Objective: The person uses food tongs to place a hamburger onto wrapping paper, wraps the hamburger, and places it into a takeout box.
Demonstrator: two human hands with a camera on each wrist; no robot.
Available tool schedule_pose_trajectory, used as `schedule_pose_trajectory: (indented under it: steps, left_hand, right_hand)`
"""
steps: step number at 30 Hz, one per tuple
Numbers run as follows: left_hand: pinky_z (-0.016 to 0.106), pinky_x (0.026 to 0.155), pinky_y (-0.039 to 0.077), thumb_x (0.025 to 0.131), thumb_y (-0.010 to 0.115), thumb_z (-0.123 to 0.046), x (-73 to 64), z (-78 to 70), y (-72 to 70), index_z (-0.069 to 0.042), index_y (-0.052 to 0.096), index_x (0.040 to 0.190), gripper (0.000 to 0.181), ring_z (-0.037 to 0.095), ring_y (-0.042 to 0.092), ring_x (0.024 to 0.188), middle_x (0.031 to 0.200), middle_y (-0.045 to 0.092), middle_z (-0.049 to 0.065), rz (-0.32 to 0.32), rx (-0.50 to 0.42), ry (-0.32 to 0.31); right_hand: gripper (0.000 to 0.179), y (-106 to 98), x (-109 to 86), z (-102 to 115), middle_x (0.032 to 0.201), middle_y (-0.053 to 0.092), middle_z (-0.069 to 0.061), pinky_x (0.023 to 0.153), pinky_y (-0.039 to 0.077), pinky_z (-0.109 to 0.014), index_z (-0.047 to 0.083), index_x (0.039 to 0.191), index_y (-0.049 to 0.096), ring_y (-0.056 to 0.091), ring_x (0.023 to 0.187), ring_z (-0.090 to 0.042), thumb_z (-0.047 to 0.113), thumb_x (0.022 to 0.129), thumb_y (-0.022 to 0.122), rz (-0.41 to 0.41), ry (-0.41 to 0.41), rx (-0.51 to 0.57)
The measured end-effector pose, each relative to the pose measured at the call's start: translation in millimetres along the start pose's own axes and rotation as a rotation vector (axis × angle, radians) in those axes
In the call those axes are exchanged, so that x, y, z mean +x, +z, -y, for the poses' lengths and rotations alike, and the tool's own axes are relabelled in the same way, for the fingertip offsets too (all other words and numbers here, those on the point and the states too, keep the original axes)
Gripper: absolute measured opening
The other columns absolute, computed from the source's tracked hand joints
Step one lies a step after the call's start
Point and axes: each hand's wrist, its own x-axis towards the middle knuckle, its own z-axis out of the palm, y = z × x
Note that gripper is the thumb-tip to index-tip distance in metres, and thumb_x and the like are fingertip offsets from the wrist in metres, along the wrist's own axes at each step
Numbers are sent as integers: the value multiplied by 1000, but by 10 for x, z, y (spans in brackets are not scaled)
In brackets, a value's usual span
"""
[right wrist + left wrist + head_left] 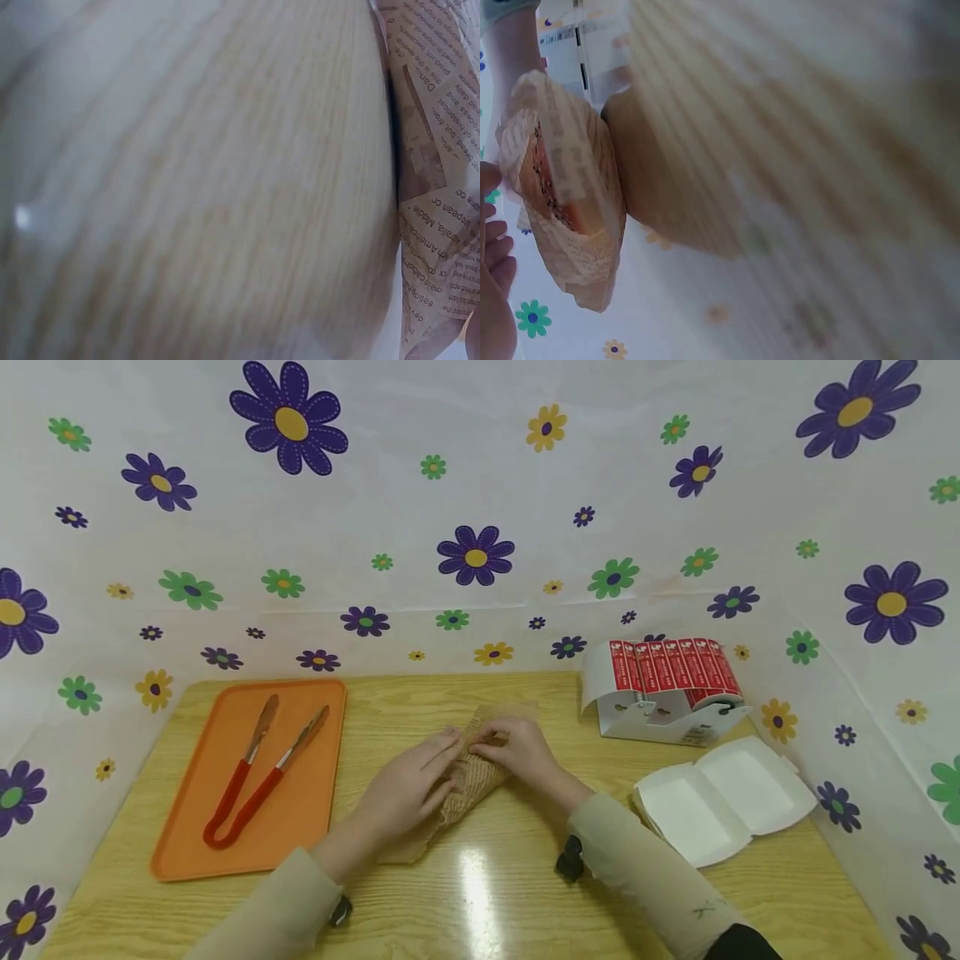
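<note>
Under the right hand lies paper-wrapped bread, apparently pinched by the fingertips.

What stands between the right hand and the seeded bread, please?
The printed paper: the right hand pinches it, and the seeded bread lies inside, showing through the paper's open side. Nothing else visible stands between.

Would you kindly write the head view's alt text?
A person's right hand pinches printed paper near the left hand on a wooden table. Red-handled tongs lie on an orange tray at left, a label dispenser and open takeout box at right.
</note>
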Motion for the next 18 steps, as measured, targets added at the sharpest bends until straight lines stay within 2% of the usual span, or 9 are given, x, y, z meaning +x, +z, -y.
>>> schedule_pose_trajectory:
  steps: [3, 6, 10, 13, 18]
  left_hand:
    - [45, 119, 49, 99, 71, -22, -20, -32, -2, 2, 59, 147, 56, 31, 60, 142, 154, 60, 18, -11, 98, 131]
    - [43, 119, 49, 101, 68, -22, -41, -58, 9, 2, 59, 148, 53, 30, 61, 141, 153, 61, 18, 29, 160, 186]
    - [42, 122, 46, 106, 64, -24, -70, -73, 19, 4, 53, 152, 55, 32, 57, 145, 157, 56, 19, 136, 183, 155]
    - [44, 124, 44, 107, 61, -26, -82, -77, 15, 5, 48, 156, 59, 34, 52, 150, 161, 51, 21, 207, 191, 124]
    - [44, 124, 44, 107, 62, -28, -70, -80, 15, 5, 45, 157, 63, 34, 49, 152, 162, 48, 22, 259, 217, 120]
  right_hand:
    - [9, -14, 25, 1, 94, 82, -11, 89, 66, -36, 2, 95, 81, 78, 90, -24, 7, 89, 85, 38, 47, 36]
    - [8, -29, 50, -1, 95, 81, -12, 93, 66, -38, 1, 96, 81, 77, 93, -27, 5, 89, 84, 69, 97, 81]
    - [12, -28, 83, -35, 94, 80, -13, 93, 66, -38, 1, 94, 80, 77, 92, -26, 5, 86, 87, 80, 127, 111]
    - [14, -24, 109, -56, 92, 80, -10, 89, 66, -33, 2, 94, 81, 76, 89, -20, 8, 84, 89, 80, 172, 121]
    - [17, -38, 144, -25, 93, 81, -10, 79, 63, -26, 4, 97, 82, 73, 84, -16, 13, 85, 90, 76, 269, 157]
